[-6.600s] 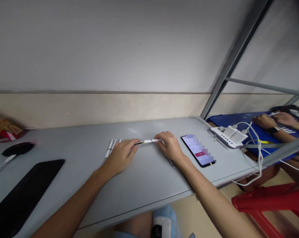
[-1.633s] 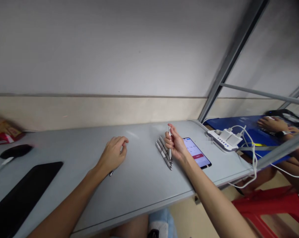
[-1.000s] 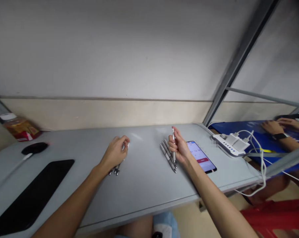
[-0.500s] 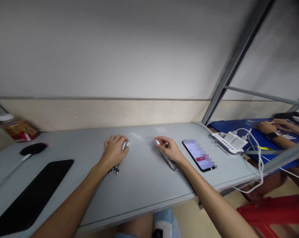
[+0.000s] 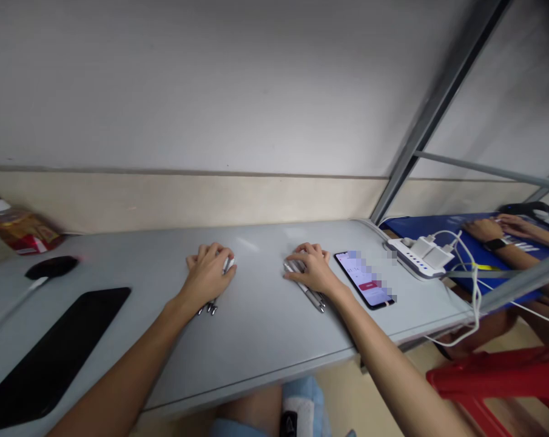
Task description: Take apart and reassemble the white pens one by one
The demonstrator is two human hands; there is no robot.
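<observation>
My left hand (image 5: pixel 209 271) rests on the grey desk, its fingers curled over several silver pens (image 5: pixel 214 309). Their tips stick out below the palm, and a white end shows by the thumb; the rest is hidden. Across from it, my right hand (image 5: pixel 311 267) is closed round another bunch of silver-grey pens (image 5: pixel 308 293) lying slantwise on the desk. The thumb presses at their upper ends, and the lower ends point toward the front edge.
Right of my right hand lie a lit phone (image 5: pixel 363 279) and a white power strip (image 5: pixel 413 258) with chargers and cables. At left are a black mat (image 5: pixel 56 358), a black round device (image 5: pixel 51 267) and a bottle (image 5: pixel 22 227). Another person's hands (image 5: pixel 488 230) work over a blue surface.
My right-hand fingers have lowered and spread over the pens, where thumb and finger were pinching at an upper end. My left hand stays nearly in place. The view has shifted slightly.
</observation>
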